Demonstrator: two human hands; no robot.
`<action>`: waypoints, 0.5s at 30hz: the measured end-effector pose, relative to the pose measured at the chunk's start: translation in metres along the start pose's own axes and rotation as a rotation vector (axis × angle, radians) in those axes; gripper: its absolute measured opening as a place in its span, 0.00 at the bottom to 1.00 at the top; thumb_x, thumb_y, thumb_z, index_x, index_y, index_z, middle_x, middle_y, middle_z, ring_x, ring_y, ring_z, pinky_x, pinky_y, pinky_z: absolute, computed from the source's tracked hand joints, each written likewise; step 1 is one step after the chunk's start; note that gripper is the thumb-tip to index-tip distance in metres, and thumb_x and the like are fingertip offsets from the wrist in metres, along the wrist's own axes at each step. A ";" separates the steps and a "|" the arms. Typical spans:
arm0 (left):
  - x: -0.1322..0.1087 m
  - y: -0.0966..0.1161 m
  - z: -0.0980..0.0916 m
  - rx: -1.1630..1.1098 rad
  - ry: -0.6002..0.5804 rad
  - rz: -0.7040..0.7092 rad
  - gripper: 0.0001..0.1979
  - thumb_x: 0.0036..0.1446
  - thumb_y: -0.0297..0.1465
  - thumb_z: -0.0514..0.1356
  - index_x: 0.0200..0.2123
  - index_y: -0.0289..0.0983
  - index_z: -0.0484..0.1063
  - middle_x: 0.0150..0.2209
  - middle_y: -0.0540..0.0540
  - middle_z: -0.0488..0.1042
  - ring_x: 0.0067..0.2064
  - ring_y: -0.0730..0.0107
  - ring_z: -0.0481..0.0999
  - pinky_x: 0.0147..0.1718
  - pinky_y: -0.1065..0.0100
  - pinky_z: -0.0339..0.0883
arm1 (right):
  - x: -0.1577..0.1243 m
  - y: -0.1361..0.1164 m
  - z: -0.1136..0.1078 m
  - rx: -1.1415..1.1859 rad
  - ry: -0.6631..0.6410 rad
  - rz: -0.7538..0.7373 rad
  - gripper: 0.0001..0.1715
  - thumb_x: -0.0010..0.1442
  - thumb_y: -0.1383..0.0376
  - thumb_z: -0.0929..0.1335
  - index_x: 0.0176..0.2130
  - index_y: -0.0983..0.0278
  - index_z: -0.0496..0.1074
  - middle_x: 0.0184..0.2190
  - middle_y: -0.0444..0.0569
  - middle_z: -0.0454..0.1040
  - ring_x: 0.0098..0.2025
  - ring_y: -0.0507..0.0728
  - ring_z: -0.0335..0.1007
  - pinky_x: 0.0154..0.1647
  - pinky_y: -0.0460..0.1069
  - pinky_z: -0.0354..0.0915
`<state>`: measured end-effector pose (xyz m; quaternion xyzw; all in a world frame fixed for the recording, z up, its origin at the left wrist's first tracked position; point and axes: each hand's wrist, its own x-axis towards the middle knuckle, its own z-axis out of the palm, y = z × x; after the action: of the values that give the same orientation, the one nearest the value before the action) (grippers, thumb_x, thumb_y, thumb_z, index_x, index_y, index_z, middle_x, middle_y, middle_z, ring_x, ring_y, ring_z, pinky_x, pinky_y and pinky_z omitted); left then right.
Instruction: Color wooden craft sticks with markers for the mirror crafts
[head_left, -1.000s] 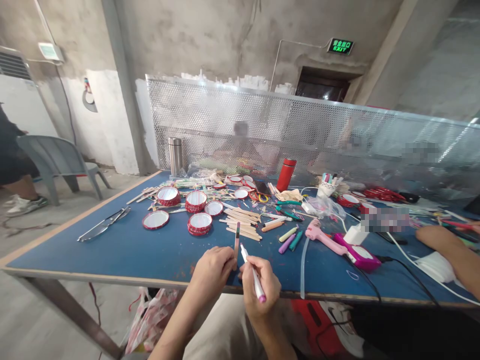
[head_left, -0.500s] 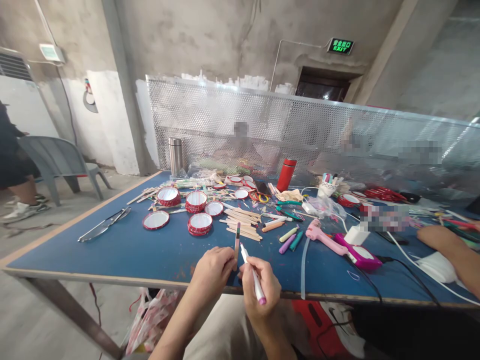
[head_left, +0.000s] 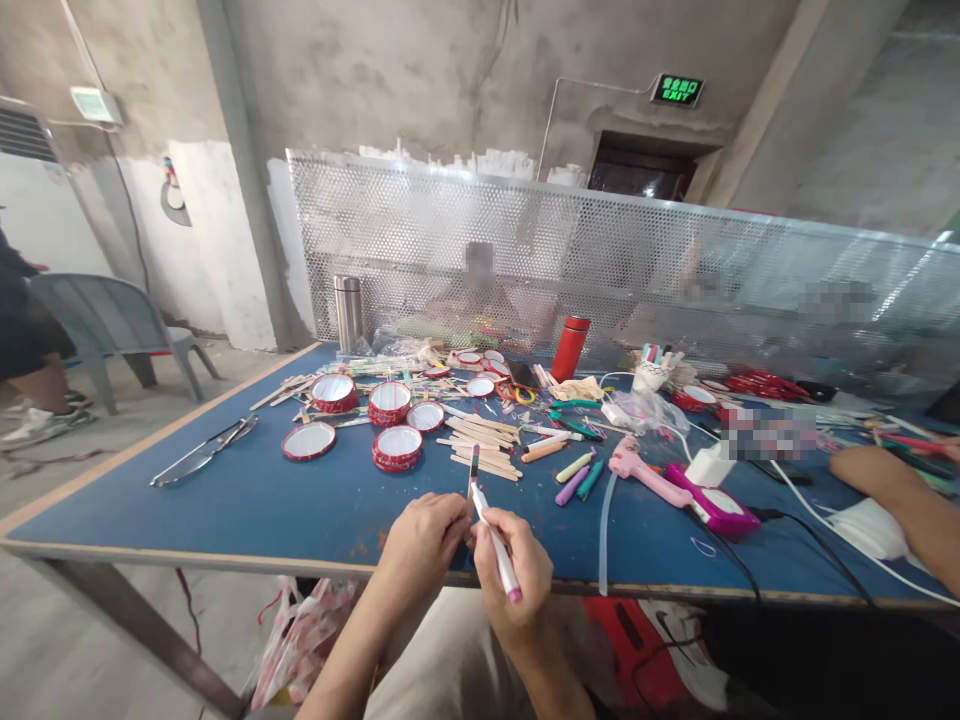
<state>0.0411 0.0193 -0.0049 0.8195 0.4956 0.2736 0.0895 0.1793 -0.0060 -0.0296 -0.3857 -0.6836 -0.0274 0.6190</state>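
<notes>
Near the table's front edge, my left hand (head_left: 426, 545) pinches a wooden craft stick (head_left: 474, 468) upright; its upper part is coloured in dark and pinkish bands. My right hand (head_left: 516, 570) grips a white marker (head_left: 496, 548) with a purple end, its tip at the stick's face. Just beyond my hands lies a loose pile of plain craft sticks (head_left: 484, 447). To the right of the pile rest several marker caps or short markers, among them a purple one (head_left: 574, 482). Round red-rimmed discs (head_left: 397, 447), some stacked, sit to the left.
A pink glue gun (head_left: 652, 475) lies right, by a magenta power strip (head_left: 720, 512) with cables. A red flask (head_left: 571, 348) and a steel flask (head_left: 348, 312) stand at the back before a perforated metal screen (head_left: 420, 230). Tongs (head_left: 202, 452) lie left. Another person's arm (head_left: 892, 490) rests at right.
The marker in my right hand has moved left and up, so its tip now meets the craft stick. My left hand keeps its hold on the stick.
</notes>
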 end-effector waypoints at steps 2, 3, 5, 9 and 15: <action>0.000 0.000 0.000 0.006 -0.001 -0.001 0.13 0.63 0.31 0.49 0.27 0.39 0.67 0.29 0.48 0.75 0.33 0.65 0.72 0.34 0.68 0.61 | 0.000 0.000 0.000 0.005 -0.007 -0.003 0.08 0.63 0.68 0.63 0.43 0.64 0.69 0.31 0.49 0.78 0.31 0.55 0.77 0.31 0.47 0.72; 0.000 0.001 0.000 0.008 0.001 -0.004 0.13 0.63 0.31 0.49 0.27 0.39 0.67 0.29 0.48 0.75 0.33 0.65 0.72 0.34 0.68 0.61 | 0.000 0.000 0.000 0.003 -0.009 -0.001 0.08 0.62 0.68 0.63 0.43 0.64 0.69 0.31 0.49 0.78 0.31 0.55 0.77 0.30 0.47 0.71; 0.000 0.001 0.001 0.000 0.014 -0.007 0.13 0.63 0.31 0.49 0.27 0.40 0.67 0.28 0.48 0.75 0.33 0.65 0.72 0.33 0.68 0.60 | -0.001 -0.001 -0.001 -0.005 -0.009 0.011 0.08 0.62 0.68 0.63 0.42 0.64 0.70 0.30 0.49 0.78 0.30 0.55 0.77 0.29 0.47 0.71; 0.000 0.001 0.002 -0.026 0.041 -0.001 0.13 0.63 0.31 0.49 0.27 0.40 0.68 0.27 0.48 0.74 0.32 0.65 0.72 0.33 0.68 0.60 | -0.001 -0.002 -0.002 -0.010 -0.009 0.014 0.07 0.62 0.68 0.63 0.40 0.64 0.70 0.28 0.48 0.77 0.29 0.55 0.77 0.28 0.47 0.70; -0.001 0.000 0.002 -0.032 0.023 -0.003 0.14 0.64 0.31 0.49 0.27 0.40 0.67 0.28 0.48 0.75 0.33 0.65 0.72 0.34 0.68 0.61 | -0.002 -0.001 -0.002 -0.007 -0.005 0.033 0.07 0.62 0.69 0.63 0.40 0.63 0.69 0.28 0.48 0.77 0.29 0.55 0.77 0.28 0.47 0.70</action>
<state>0.0416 0.0191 -0.0067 0.8139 0.4936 0.2908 0.0973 0.1803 -0.0090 -0.0299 -0.3991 -0.6786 -0.0187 0.6163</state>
